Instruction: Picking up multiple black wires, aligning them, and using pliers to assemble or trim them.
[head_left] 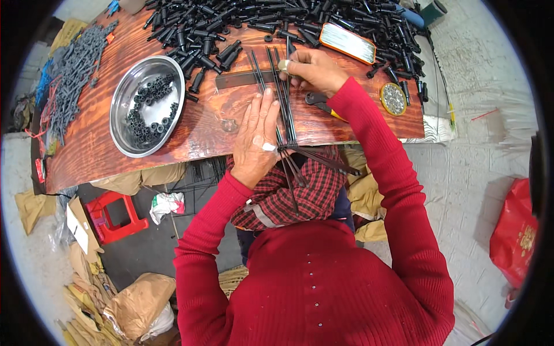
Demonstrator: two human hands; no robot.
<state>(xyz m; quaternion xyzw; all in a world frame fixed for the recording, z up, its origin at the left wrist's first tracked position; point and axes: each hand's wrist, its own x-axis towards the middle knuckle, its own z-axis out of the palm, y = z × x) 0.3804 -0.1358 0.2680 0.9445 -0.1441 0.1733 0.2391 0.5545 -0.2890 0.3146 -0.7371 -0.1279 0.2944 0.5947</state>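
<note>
A bundle of thin dark rods (282, 104), like umbrella ribs, lies over the table's near edge. The rods meet at a small dark joint (285, 147), and more spread out below it over a checked cloth (271, 203). My left hand (255, 138) rests along the bundle's left side with its fingers stretched flat; white tape is wrapped on it. At the far ends of the rods, my right hand (316, 70) pinches an upright black rod (288, 46). A pale wrap covers one of its fingertips. Beneath the rods lies a flat dark bar (235, 79).
Black tubular parts (231, 17) are heaped at the back. A steel bowl (128, 86) of small black rings stands left, beside grey parts (75, 81). A white-filled tray (347, 42), yellow-handled cutters (318, 100) and a dish of small silvery pieces (393, 98) lie right. A red stool (135, 216) stands below.
</note>
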